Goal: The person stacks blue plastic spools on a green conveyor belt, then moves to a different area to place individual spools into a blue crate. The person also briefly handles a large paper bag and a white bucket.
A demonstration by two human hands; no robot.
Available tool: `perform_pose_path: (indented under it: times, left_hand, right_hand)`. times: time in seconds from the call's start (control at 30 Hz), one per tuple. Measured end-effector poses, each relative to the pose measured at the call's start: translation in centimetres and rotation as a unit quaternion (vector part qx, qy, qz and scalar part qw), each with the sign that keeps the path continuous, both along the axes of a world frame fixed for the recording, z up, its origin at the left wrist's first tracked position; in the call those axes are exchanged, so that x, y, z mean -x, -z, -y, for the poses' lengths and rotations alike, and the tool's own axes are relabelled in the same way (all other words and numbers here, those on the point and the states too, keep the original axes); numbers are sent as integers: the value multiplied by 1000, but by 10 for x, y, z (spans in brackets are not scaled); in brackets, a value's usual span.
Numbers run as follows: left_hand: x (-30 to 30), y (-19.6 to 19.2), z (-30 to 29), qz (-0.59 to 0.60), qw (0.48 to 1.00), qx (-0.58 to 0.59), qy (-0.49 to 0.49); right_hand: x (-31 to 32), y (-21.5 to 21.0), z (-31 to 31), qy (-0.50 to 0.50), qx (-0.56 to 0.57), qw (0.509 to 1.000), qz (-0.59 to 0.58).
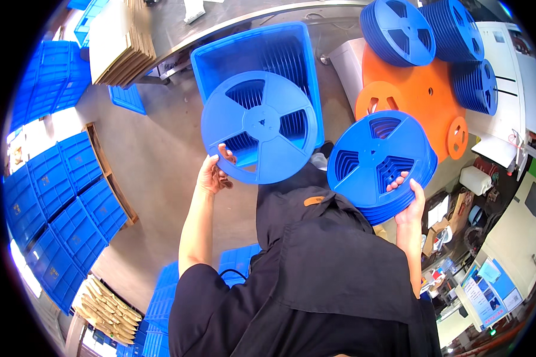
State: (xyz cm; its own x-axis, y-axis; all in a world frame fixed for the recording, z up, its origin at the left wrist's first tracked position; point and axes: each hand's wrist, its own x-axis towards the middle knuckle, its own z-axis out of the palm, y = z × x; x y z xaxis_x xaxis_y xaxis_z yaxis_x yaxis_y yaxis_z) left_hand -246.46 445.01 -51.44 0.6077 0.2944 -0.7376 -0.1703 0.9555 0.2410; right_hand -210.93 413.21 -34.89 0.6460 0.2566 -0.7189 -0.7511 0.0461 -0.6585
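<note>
In front of me a single blue plastic reel (262, 122) is held up by my left hand (211, 175). Its fingers are closed on the rim, some reaching through a cut-out at the lower left. Behind that reel, a blue plastic bin (199, 74) holds several more reels standing in a row. My right hand (412, 205) grips a stack of blue reels (372, 156) at its lower right rim, fingers through a cut-out. This stack is beside the orange round-edged surface (408, 116); whether it rests on anything is hidden.
More reel stacks (406, 27) are on the orange surface's far side, with an orange disc (457, 138) at its right edge. A metal-edged bench (238, 18) carries cardboard sheets (116, 47). Blue crates (65, 205) are piled at left. White machinery (506, 77) stands at right.
</note>
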Motion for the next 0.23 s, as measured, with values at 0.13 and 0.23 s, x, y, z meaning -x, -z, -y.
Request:
perform_pose_path:
  times: [0.13, 0.23]
  left_hand:
    - [-6, 18, -18, -59, 997, -37, 29]
    - [-18, 22, -29, -85, 993, -76, 33]
  right_hand:
    - [6, 3, 7, 13, 6, 1000, 5]
    - [9, 6, 14, 23, 18, 999, 12]
